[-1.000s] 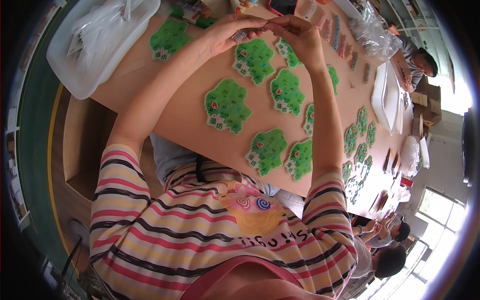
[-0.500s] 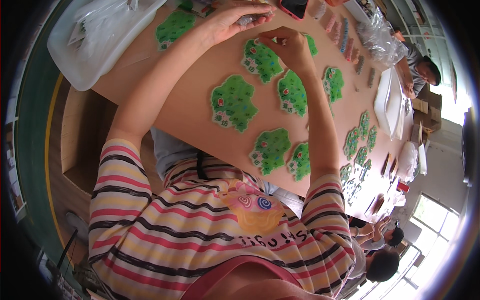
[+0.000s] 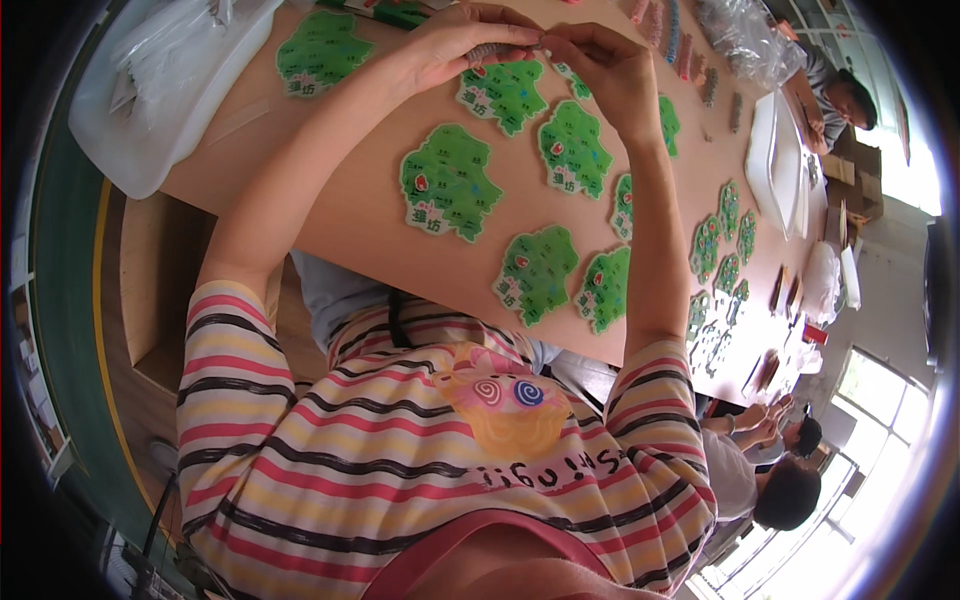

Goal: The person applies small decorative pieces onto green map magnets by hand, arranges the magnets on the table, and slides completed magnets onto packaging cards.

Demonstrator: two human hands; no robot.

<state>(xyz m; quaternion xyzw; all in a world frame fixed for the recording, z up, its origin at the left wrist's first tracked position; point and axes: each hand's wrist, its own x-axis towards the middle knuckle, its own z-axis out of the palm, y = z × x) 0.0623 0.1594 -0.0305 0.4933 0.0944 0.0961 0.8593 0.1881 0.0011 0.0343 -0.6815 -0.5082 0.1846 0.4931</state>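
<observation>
We pinched a small grey strip [image 3: 497, 50] between left hand [image 3: 462, 42] and right hand [image 3: 600, 62], both closed on it, raised above the green tree-shaped cutouts [image 3: 450, 182]; presumably for close fingertip work.

Small grey-brown strip [image 3: 497, 50], horizontal, pinched above table.

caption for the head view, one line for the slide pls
Both hands, left hand and right hand, pinch a small dark piece above green tree-shaped cutouts on a wooden table.
</observation>
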